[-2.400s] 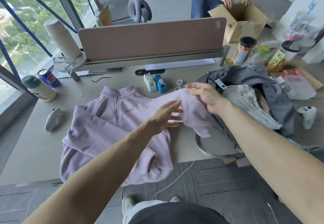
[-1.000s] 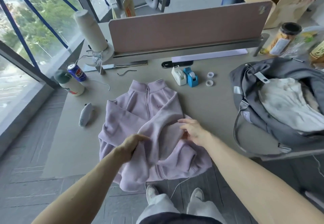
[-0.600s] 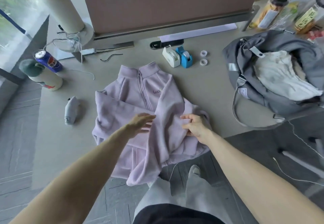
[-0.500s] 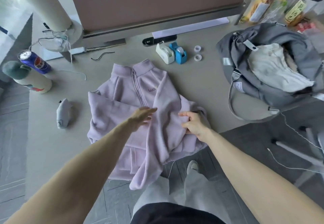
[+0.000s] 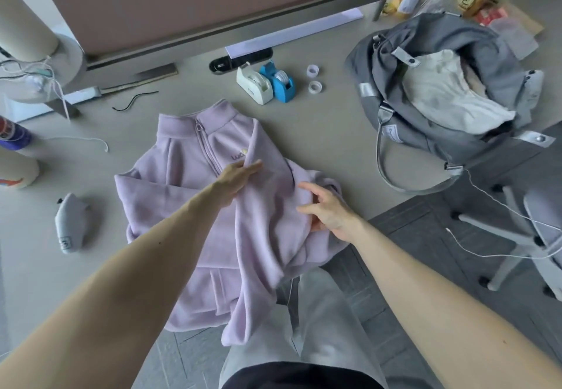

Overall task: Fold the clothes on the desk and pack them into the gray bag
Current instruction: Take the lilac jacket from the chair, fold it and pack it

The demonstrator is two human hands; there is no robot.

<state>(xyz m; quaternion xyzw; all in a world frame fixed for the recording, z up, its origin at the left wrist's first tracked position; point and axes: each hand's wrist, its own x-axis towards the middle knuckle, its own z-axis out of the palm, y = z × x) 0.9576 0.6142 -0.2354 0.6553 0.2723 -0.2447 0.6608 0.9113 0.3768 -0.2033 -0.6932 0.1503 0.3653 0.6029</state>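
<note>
A lilac zip-up fleece (image 5: 182,175) lies face up on the beige desk (image 5: 319,133), its lower part hanging over the near edge. One sleeve is folded across the chest and droops toward my legs. My left hand (image 5: 237,175) lies flat, fingers extended, on the folded sleeve near the chest logo. My right hand (image 5: 328,209) rests on the fleece's right side with fingers spread, thumb tucked at the fabric edge. The gray bag (image 5: 425,133) stands open at the right with a white garment (image 5: 447,96) inside.
Two tape dispensers (image 5: 264,84) and two small tape rolls (image 5: 313,78) sit behind the fleece. A gray fish-shaped object (image 5: 70,221) lies at left, cans and a bottle at the far left. A divider panel (image 5: 197,2) closes the back. A chair base (image 5: 517,236) stands at right.
The sleeve was brought from the bag side across the chest. My left hand slid up along it toward the logo; my right hand opened its fingers on the fleece's right side.
</note>
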